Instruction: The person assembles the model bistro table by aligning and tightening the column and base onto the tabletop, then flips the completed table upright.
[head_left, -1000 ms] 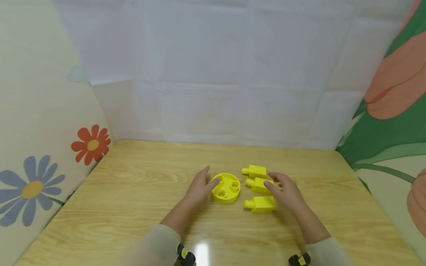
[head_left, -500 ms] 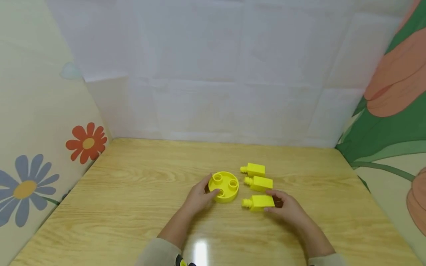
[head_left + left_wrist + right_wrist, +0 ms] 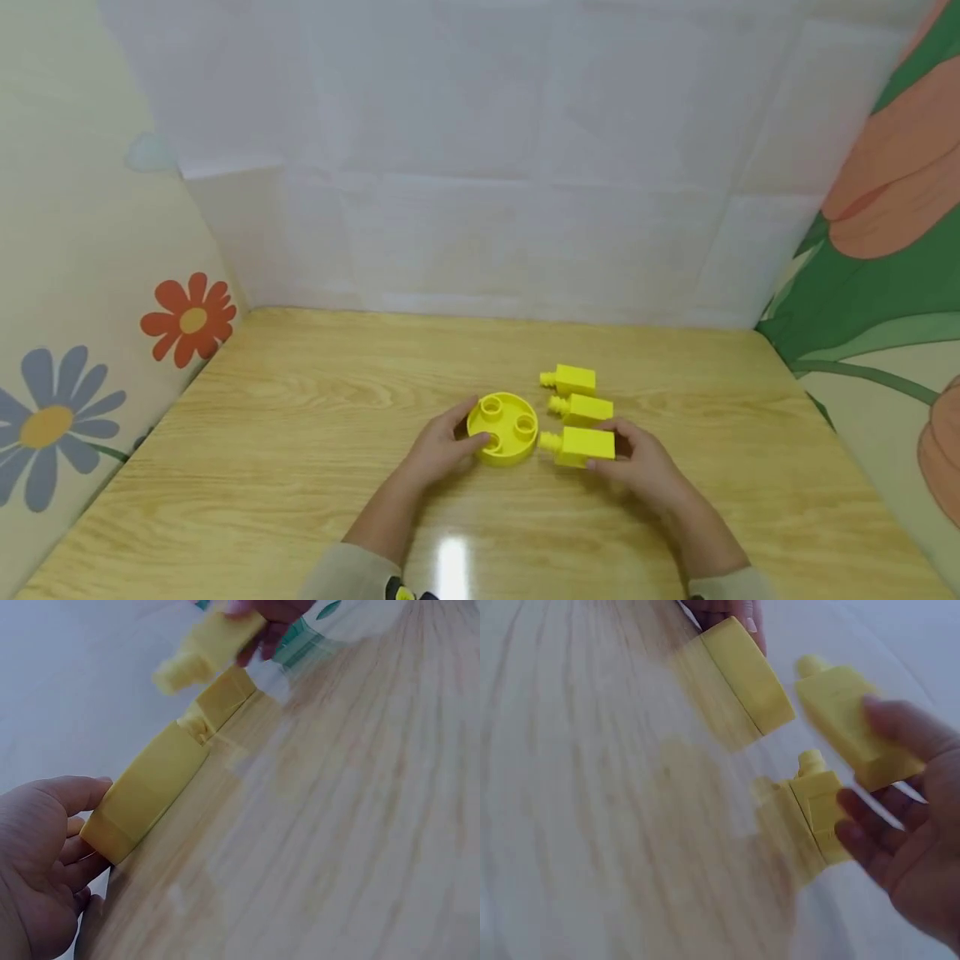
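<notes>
A round yellow base (image 3: pixel 510 435) with a raised rim and three ring-shaped sockets lies flat on the table. My left hand (image 3: pixel 442 447) grips its left side, thumb over the rim and fingers round the outer wall. To the right, my right hand (image 3: pixel 651 468) pinches a rectangular yellow leg (image 3: pixel 589 444) with a threaded end pointing left. In the right wrist view that leg (image 3: pixel 847 716) is off the tabletop, apart from the base. Two similar legs, a middle one (image 3: pixel 588 410) and a far one (image 3: pixel 576 380), lie on the table behind it.
The wood-grain table (image 3: pixel 300 400) extends around both hands. A white sheet (image 3: pixel 450 167) hangs behind its far edge, and flower-patterned cloth (image 3: pixel 191 321) covers the sides. A bright reflection shows on the table near the front.
My right hand moved from over the middle leg to the nearest one, took hold of it and lifted it, shifting slightly left. My left hand has settled its grip on the round base.
</notes>
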{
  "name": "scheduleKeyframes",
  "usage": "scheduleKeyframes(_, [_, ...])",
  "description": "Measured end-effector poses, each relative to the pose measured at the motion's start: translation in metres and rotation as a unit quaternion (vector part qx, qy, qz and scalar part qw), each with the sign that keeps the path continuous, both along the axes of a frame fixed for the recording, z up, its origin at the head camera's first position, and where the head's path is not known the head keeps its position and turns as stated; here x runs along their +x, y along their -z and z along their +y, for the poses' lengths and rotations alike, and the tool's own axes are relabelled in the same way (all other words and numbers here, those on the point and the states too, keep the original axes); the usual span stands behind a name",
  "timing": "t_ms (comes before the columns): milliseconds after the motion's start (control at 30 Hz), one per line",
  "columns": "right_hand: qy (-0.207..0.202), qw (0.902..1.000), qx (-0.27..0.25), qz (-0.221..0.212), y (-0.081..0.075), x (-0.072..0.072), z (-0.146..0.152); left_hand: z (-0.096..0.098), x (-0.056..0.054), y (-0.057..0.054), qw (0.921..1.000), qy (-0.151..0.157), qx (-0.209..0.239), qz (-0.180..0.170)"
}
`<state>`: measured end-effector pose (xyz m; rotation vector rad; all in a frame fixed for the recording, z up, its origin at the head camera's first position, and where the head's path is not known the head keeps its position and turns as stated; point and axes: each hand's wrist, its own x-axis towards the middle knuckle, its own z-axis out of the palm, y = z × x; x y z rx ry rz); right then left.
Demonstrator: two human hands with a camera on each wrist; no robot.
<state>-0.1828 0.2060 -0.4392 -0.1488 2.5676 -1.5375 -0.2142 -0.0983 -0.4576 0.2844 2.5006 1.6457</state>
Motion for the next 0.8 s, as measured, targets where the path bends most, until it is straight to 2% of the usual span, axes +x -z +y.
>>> scheduleKeyframes(100, [-0.008, 0.9976, -0.067, 0.016, -0.012, -0.002, -0.007, 0.001, 0.001, 0.001, 1.0, 0.002, -0.004, -0.002])
scheduleKeyframes(233, [0.0, 0.995, -0.095, 0.03, -0.024, -0.009, -0.02, 0.002, 0.003, 0.0, 0.9999, 0.003, -0.015, -0.005])
scheduleKeyframes(500, [0.037, 0.9921, -0.093, 0.076, -0.025, -0.026, -0.048, 0.005, 0.002, 0.0, 0.9999, 0.005, -0.014, 0.002])
scheduleKeyframes(667, [0.037, 0.9941, -0.046, 0.09, -0.022, -0.029, -0.059, 0.006, 0.002, 0.003, 0.9999, 0.004, -0.012, 0.0])
scheduleKeyframes(800, [0.021, 0.9949, -0.027, 0.095, -0.021, -0.03, -0.065, 0.006, 0.003, 0.003, 0.9999, 0.004, -0.009, -0.008])
